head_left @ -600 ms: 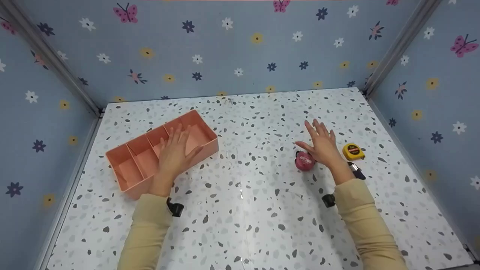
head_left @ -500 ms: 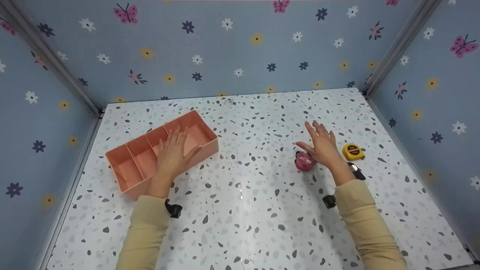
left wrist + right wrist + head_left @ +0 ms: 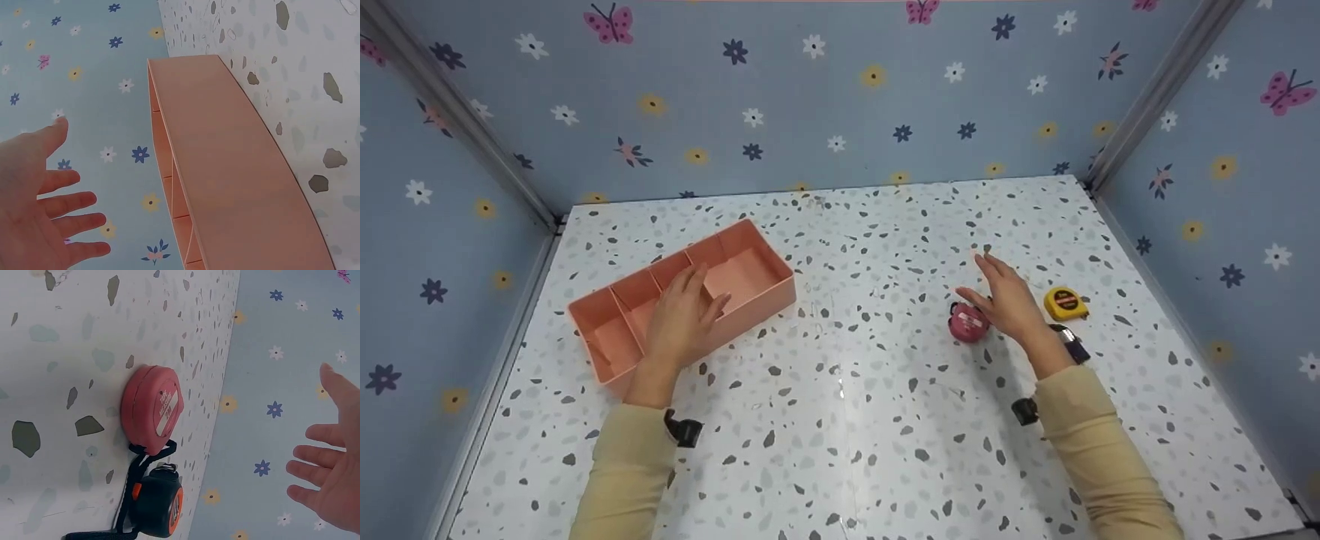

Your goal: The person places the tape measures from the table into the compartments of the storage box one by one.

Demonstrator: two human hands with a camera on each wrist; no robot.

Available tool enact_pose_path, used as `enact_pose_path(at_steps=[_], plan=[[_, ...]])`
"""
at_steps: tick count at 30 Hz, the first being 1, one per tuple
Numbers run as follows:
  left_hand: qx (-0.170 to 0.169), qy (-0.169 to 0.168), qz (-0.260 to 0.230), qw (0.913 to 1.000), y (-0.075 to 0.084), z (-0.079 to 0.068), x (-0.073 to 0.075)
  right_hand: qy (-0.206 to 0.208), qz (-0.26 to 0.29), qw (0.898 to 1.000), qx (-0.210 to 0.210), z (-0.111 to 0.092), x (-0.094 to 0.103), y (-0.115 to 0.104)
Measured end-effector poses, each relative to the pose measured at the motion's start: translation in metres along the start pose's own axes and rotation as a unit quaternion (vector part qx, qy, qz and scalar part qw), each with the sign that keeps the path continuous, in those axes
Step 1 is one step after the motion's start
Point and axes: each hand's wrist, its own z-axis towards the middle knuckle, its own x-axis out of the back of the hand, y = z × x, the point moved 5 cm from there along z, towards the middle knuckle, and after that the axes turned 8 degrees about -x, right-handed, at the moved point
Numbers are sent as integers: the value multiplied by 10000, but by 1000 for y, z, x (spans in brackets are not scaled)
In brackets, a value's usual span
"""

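My left hand (image 3: 676, 321), fingers extended, hovers over the near side of a pink box (image 3: 761, 306) divided into compartments. In the left wrist view the fingers spread apart beside the box's open side and grip nothing. Over on the right, my right hand (image 3: 1011, 306) hovers with fingers extended beside a red tape measure (image 3: 966, 324) on the table. The right wrist view shows that hand holding nothing, away from the red tape measure and a black-and-orange tape measure (image 3: 159, 503) with a dark strap.
A yellow tape measure (image 3: 1065, 303) lies right of my right hand. Near my right wrist is a dark object with a silver part (image 3: 1071, 343), partly covered by the arm. Flower-patterned walls (image 3: 840, 90) enclose the speckled white table (image 3: 855, 420) on the back and both sides.
My left hand has drawn back and leftward over the box. My right hand has shifted slightly toward me, and its fingers look closer together. The box and tape measures stay put.
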Motion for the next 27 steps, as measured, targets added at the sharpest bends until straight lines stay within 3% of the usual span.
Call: enact_pose_path(at_steps=[17,24,27], plan=[[470,739,-223,9959,-38,-26,16,101,395,9991,108,-8,-11,15],[837,922,-269,9919,-52,-37,21,473,746,9950,461,-12,-15,20],[938,1039,-346,9895,-59,-41,23,444,858,9946,385,-14,-18,24]])
